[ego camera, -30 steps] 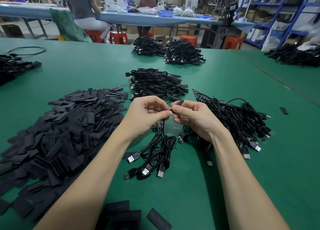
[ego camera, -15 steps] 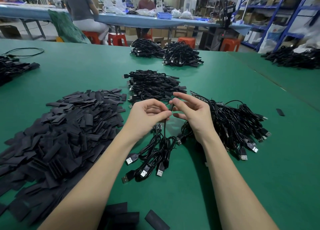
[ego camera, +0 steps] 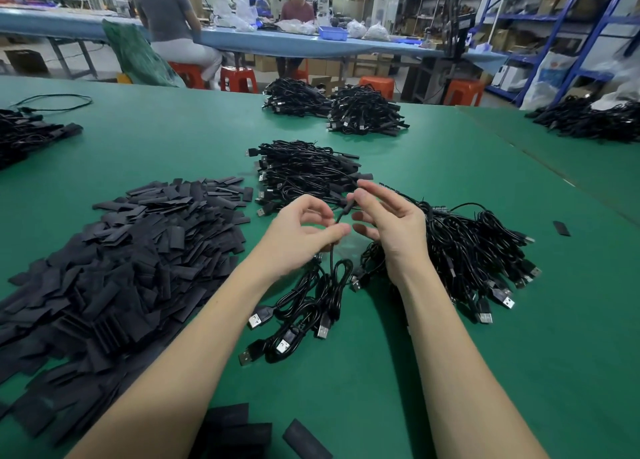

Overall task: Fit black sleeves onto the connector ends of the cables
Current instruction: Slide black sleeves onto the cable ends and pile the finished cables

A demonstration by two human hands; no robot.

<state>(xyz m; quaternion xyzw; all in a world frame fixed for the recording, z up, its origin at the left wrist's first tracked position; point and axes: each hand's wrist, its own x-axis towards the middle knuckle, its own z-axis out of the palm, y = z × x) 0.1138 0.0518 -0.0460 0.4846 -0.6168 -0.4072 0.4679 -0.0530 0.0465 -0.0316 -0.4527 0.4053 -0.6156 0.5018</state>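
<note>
Right hand (ego camera: 391, 230) fingers newly released, left hand (ego camera: 301, 237) pinching one cable (ego camera: 331, 250), seemingly sleeved.

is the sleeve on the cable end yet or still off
On, it seems: a black sleeve sits over the raised cable end between both hands. Whether fully seated, cannot tell.

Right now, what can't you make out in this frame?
- Head view: connector end under the sleeve, blurred and covered, so its seating is unclear.
- Left hand grip on the cable: fingers hide the contact.
- Sleeve pile: cut off by the left edge.
</note>
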